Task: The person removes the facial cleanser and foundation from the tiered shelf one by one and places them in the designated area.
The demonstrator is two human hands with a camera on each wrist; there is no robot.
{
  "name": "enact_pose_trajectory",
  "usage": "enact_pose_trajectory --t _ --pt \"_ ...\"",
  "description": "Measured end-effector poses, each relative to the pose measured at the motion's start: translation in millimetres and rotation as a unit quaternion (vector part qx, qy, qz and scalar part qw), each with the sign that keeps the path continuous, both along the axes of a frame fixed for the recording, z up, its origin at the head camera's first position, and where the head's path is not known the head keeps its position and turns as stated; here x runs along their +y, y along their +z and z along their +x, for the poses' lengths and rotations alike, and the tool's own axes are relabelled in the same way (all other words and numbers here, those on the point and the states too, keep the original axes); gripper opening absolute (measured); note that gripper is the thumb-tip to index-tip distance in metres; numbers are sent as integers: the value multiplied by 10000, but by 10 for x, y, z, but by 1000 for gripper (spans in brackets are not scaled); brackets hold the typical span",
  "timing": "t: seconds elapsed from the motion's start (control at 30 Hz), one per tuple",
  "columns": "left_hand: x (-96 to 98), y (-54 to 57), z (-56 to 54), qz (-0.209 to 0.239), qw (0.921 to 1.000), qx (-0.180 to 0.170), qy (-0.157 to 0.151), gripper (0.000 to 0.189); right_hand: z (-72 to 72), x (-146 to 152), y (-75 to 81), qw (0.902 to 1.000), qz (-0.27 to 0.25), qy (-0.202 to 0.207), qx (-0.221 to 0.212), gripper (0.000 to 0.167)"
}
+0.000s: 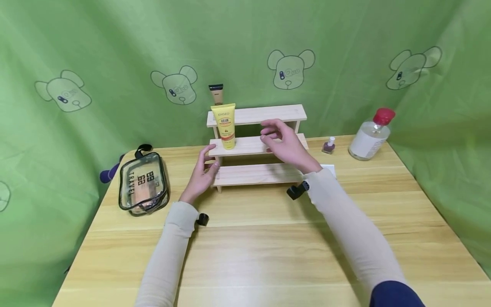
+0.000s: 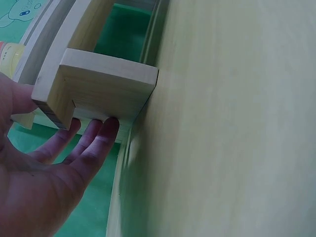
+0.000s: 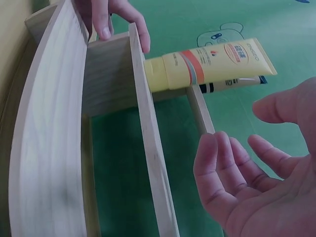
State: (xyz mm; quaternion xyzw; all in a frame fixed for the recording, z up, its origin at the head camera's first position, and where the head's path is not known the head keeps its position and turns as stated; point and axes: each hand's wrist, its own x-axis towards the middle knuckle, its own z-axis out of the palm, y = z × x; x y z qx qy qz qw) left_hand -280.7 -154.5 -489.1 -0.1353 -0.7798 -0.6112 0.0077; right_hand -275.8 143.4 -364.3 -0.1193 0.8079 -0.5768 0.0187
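Fingers (image 3: 206, 170) are bare. Behind them sit pale beige sleeves (image 1: 349, 221) and black wrist units (image 1: 298, 190); farthest behind the right fingers shows navy cloth (image 1: 395, 295).

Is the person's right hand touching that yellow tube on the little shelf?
Apart. The head view shows a stretch of bare middle board between the right hand and the yellow tube.

A clear travel pouch (image 1: 143, 184) is lying on the desk (image 1: 245, 256) at the frame's left; a small nail-polish bottle (image 1: 328, 146) and a red-capped clear bottle (image 1: 369, 140) are standing toward the right. A green curtain (image 1: 238, 38) printed with bear heads is hanging across the upper frame.
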Motion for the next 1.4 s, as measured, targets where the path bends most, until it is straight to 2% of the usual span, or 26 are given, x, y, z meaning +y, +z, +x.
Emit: enact_pose_trajectory --t 0.17,0.4,0.6,0.87,1.4 --pt "8 12 -8 -10 10000 27 -2 62 -58 -108 20 9998 -203 20 -30 49" --pt "3 8 0 14 10000 20 -18 62 -152 -284 55 9976 -585 131 -345 53" --pt "-5 -5 0 30 10000 -29 -55 61 -223 -422 50 9973 -542 316 -372 61" --pt "-8 28 0 -8 9999 -138 -40 62 -339 -566 7 9969 -540 346 -455 68" --pt "-26 13 -12 -63 9999 -95 -72 63 -371 -862 2 9992 30 356 -164 63"
